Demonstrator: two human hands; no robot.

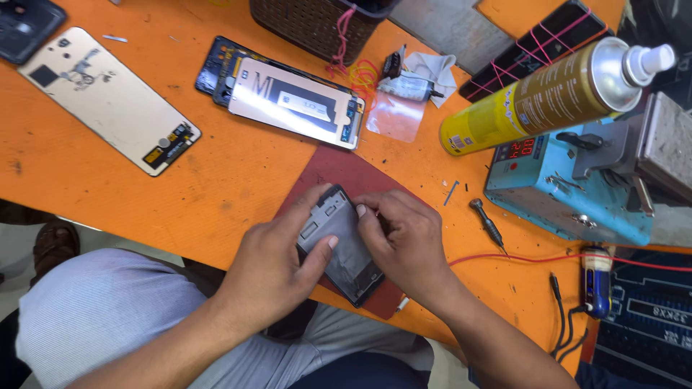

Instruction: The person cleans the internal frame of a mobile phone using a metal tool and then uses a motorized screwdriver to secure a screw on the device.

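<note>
Left hand (pixel 270 263): closed around the dark rectangular phone frame with grey inner plate (pixel 339 245), thumb across its face.
Right hand (pixel 404 241): fingertips pinched on the frame's upper right edge; palm covers that side.
Frame: on the dark red rubber mat (pixel 339 173), near the orange table's (pixel 216 180) front edge.
Hidden: frame's lower left corner, behind the left fingers.
Nearby: small black screwdriver (pixel 488 225), just right of the right hand.
Cut off: blue heating machine (pixel 562 187), at the right border.

Open table (pixel 216 180) left; spray can (pixel 548 94), blue machine (pixel 569 187) crowd right.
</note>
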